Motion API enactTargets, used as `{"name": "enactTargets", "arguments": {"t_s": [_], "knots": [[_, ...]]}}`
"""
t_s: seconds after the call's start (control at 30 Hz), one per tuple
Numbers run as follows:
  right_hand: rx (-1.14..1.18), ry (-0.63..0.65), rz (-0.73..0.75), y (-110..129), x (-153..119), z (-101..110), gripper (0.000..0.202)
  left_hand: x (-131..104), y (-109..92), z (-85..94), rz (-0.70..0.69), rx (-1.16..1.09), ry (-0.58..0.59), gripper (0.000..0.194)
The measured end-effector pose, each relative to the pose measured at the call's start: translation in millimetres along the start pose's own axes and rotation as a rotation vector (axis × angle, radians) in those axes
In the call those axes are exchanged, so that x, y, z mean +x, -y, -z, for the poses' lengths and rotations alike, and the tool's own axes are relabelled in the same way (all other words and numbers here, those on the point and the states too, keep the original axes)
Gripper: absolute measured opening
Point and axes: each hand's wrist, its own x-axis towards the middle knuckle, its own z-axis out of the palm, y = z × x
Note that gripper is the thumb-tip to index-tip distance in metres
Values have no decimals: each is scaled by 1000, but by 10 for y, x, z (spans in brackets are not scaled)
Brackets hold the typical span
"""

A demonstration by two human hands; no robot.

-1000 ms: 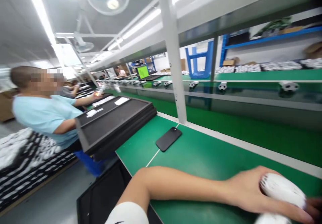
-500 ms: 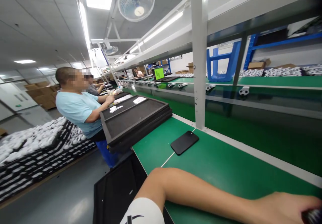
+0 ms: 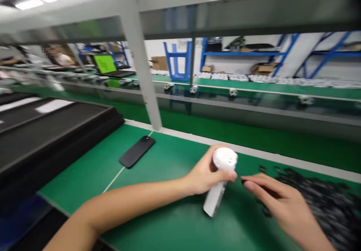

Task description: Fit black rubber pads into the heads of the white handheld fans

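My left hand point(image 3: 205, 174) is wrapped round a white device with a round head and a straight handle point(image 3: 216, 199), held tilted above the green table. Close by on its right, my right hand point(image 3: 278, 194) pinches a small black part point(image 3: 243, 180) between thumb and fingertips. A short gap separates that part from the device. Beneath and beyond my right hand spreads a heap of small black parts point(image 3: 327, 202), partly covered by the hand and forearm.
A black phone point(image 3: 137, 152) lies on the green table point(image 3: 158, 221). Stacked black trays point(image 3: 56, 127) stand at left. A white post point(image 3: 141, 63) rises at the table's back edge. Behind it runs a line carrying several black-and-white ball-headed items point(image 3: 233, 92); a blue stool point(image 3: 178, 61) sits farther back.
The view has swung right and down. Both hands, the white device and the black heap now show; before, only my left arm and part of its hand, on something dark, were visible.
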Motion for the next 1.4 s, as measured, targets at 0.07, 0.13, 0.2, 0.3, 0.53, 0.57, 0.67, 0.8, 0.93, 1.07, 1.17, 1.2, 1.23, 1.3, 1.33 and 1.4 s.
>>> {"name": "enactTargets", "arguments": {"t_s": [0.07, 0.13, 0.2, 0.3, 0.53, 0.57, 0.67, 0.8, 0.93, 1.07, 1.17, 1.2, 1.23, 1.3, 1.33, 1.4], "knots": [[138, 12, -138, 154, -31, -29, 29, -45, -105, -37, -66, 126, 6, 71], [330, -16, -271, 292, -45, -98, 29, -104, -196, -67, -88, 318, 15, 68], [526, -34, -347, 385, -62, -165, 30, -159, -240, -95, -93, 513, 35, 65], [679, -16, -354, 442, -94, -233, 33, -212, -225, -126, -119, 734, 67, 71], [538, -49, -333, 445, -146, -289, 33, -225, -165, -197, -88, 786, 71, 94], [506, -60, -328, 437, -147, -292, 34, -216, -159, -209, -68, 791, 55, 95], [417, -91, -294, 397, -139, -293, 36, -181, -136, -230, -31, 807, 20, 92], [357, -102, -279, 335, -115, -288, 35, -149, -114, -221, -39, 822, 12, 85], [336, -108, -231, 279, -101, -302, 35, -150, -103, -202, -87, 842, 19, 82], [366, -119, -138, 241, -77, -325, 33, -157, -85, -187, -115, 836, 15, 82], [377, -138, -129, 239, -59, -323, 28, -155, -70, -176, -127, 809, 30, 80], [378, -132, -129, 245, -57, -315, 38, -153, -68, -174, -137, 799, 38, 79], [382, -115, -130, 255, -57, -303, 49, -152, -67, -173, -150, 788, 47, 78], [419, -40, -155, 284, -62, -269, 62, -149, -70, -174, -177, 779, 59, 77], [453, 2, -186, 303, -66, -249, 63, -150, -72, -177, -188, 781, 62, 77], [529, 51, -256, 346, -72, -213, 61, -153, -73, -184, -194, 793, 60, 76]]}}
